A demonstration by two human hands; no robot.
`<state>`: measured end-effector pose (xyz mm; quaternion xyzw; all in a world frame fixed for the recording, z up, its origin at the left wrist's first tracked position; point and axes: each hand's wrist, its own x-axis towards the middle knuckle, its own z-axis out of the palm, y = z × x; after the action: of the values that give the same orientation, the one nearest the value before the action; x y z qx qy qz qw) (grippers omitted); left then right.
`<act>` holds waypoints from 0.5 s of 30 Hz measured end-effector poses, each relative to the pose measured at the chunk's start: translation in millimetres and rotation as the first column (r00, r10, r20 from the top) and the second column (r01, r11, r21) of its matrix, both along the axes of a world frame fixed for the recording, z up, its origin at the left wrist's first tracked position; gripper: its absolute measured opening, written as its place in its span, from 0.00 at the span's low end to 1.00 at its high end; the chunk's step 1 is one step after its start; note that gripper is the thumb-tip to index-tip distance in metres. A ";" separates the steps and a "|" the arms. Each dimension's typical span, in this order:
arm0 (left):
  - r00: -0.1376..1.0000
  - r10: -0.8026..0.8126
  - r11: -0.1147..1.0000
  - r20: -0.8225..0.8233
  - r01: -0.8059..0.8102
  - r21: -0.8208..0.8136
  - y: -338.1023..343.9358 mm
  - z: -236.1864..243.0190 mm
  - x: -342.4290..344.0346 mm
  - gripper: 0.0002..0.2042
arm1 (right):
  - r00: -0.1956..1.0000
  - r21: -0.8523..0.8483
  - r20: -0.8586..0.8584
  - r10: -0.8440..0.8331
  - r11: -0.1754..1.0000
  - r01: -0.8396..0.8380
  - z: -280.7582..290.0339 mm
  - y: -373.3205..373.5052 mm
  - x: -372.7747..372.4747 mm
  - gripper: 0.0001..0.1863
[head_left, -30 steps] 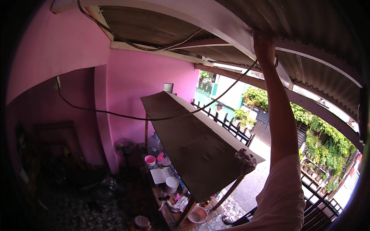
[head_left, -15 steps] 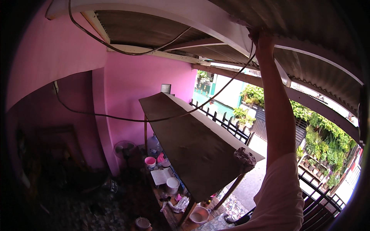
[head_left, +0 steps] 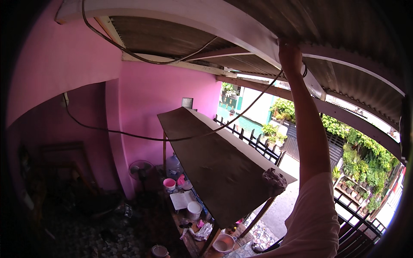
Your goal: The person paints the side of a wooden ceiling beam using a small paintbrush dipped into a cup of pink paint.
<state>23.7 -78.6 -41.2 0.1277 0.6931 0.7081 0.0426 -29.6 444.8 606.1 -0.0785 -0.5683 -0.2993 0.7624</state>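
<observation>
My right arm reaches high overhead, and my right hand (head_left: 291,55) is at the underside of a pale roof beam (head_left: 258,41). Its fingers are curled closed against the beam; what they hold, if anything, is hidden. A dark cable (head_left: 254,105) hangs slack from beside this hand and sweeps left across the view. At the bottom edge is a small round tub (head_left: 159,250) with pale contents. Only a sliver of my left hand (head_left: 167,256) shows at the tub's right side, seemingly gripping it.
Below stands a table with a dark sloping canopy (head_left: 206,159), a crumpled cloth (head_left: 274,180) on its corner. Under it are a pink-and-white bucket (head_left: 169,185), a white tub (head_left: 194,210) and a basin (head_left: 223,243). Corrugated roofing (head_left: 344,26) is close overhead. A fan (head_left: 141,170) stands by the pink wall.
My right hand has come slightly lower and turned at the beam, its back now showing more. The whole view has shifted a little; the small tub sits slightly lower in it.
</observation>
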 end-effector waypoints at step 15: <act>0.999 0.047 0.997 -0.027 -0.049 -0.055 -0.7 0.7 -0.2 0.22 | 0.200 -0.361 -0.147 0.969 0.135 -0.923 54.5 -19.1 -3.1 0.13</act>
<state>23.4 -79.3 -40.5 0.1189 0.7159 0.6877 0.0203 -32.8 425.7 660.7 0.1726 -0.5792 0.3581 0.7116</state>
